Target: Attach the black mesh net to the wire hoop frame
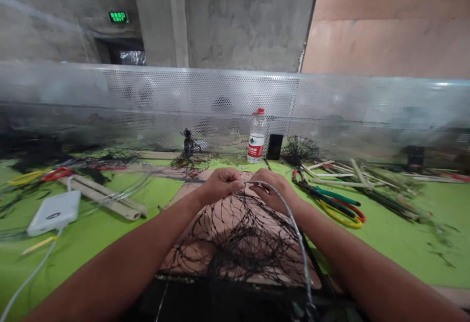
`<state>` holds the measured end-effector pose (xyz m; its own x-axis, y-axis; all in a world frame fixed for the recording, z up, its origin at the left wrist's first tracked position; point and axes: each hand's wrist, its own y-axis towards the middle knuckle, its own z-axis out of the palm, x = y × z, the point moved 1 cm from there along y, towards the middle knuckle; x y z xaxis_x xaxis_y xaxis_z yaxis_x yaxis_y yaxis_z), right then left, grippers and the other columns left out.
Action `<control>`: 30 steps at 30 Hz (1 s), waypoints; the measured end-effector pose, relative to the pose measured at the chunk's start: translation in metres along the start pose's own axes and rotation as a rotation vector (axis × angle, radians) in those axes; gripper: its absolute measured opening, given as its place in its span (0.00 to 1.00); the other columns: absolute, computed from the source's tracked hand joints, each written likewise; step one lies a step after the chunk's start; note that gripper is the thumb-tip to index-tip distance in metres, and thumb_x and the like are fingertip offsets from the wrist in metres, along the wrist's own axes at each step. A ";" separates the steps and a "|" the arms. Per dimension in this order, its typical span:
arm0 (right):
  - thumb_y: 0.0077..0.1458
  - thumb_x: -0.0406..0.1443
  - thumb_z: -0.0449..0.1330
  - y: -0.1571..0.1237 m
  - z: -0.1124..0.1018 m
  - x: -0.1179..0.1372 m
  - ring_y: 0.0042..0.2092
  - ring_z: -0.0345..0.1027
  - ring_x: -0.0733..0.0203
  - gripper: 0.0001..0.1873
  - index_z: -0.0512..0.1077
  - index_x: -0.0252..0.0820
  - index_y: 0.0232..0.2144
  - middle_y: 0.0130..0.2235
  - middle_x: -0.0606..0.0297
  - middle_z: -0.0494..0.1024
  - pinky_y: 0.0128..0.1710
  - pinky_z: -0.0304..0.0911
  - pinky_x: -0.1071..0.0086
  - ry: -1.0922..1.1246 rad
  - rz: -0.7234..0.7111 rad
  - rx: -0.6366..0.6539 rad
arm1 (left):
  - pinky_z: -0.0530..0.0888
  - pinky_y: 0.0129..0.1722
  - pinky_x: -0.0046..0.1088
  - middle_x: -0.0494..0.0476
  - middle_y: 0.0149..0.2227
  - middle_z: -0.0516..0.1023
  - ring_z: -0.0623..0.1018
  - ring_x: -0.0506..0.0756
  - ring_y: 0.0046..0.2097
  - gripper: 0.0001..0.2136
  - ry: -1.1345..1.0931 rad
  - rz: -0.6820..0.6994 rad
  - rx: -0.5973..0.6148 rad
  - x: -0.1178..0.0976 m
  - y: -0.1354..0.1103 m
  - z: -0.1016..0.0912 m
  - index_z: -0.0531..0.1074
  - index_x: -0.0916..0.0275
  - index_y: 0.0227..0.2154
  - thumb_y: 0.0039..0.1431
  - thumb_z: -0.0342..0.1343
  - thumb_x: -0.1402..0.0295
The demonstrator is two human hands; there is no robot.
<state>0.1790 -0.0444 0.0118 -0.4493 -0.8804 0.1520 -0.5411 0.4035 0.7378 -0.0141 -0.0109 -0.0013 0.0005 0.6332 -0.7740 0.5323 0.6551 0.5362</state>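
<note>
In the middle of the head view, my left hand (223, 184) is closed, thumb and fingers pinching a grey braided cord (290, 212). Close beside it, my right hand (273, 189) has its fingers curled just behind the cord; what they grip is hidden. From the hands the cord arcs over my right wrist and down to the lower edge. Black netting (240, 236) hangs below both hands, its upper end gathered near the fingertips. It spreads over a brownish board (194, 258) and bunches into a dark tangle towards me.
Right: pliers (303, 182), scissors with yellow handles (341, 214) and thin sticks (356, 175). Left: a white power bank (55, 212) with cable and pale tubes (106, 199). Behind: a water bottle (256, 138), a dark phone-like slab (274, 147) and a perforated metal screen (165, 97).
</note>
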 end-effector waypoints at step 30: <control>0.56 0.33 0.53 -0.002 0.008 -0.007 0.35 0.68 0.64 0.08 0.73 0.40 0.35 0.34 0.60 0.76 0.36 0.63 0.71 -0.248 -0.198 -0.152 | 0.56 0.11 0.16 0.43 0.15 0.62 0.59 0.42 0.13 0.15 -0.211 -0.132 0.080 0.001 0.000 0.008 0.63 0.66 0.26 0.50 0.56 0.58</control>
<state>0.1771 -0.0370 0.0039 -0.5152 -0.8430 -0.1548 -0.5312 0.1723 0.8295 -0.0076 -0.0135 -0.0043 0.0985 0.4389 -0.8931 0.6046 0.6864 0.4040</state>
